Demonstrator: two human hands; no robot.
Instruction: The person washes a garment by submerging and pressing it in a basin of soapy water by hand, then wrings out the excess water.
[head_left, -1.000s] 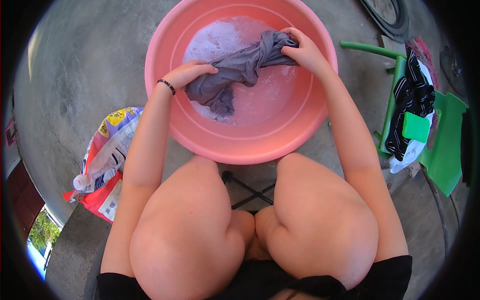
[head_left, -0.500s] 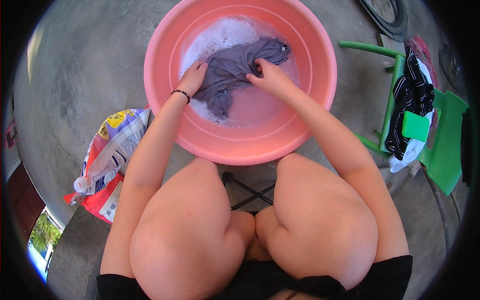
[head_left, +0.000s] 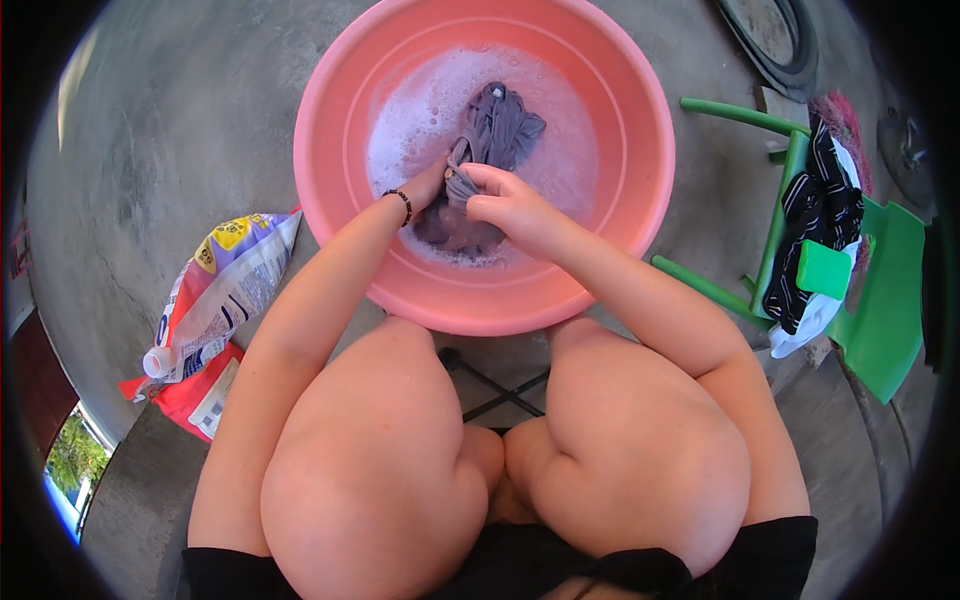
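A round pink basin [head_left: 640, 130] of soapy water stands on the concrete in front of my knees. A wet grey garment [head_left: 497, 132] lies bunched in the suds. My left hand [head_left: 432, 188], with a dark bead bracelet at the wrist, grips the near end of the cloth, partly sunk in the water. My right hand [head_left: 505, 203] is closed on a fold of the same garment just beside the left, the two hands almost touching.
A detergent bag and red packet with a small white bottle [head_left: 215, 310] lie on the floor at my left. A green chair [head_left: 870, 290] at my right carries black-and-white striped clothes [head_left: 815, 225] and a green block. A dark hose coil [head_left: 775, 35] lies beyond.
My hands drew together from the basin's sides toward its near middle. The garment went from stretched between them to bunched up in the suds.
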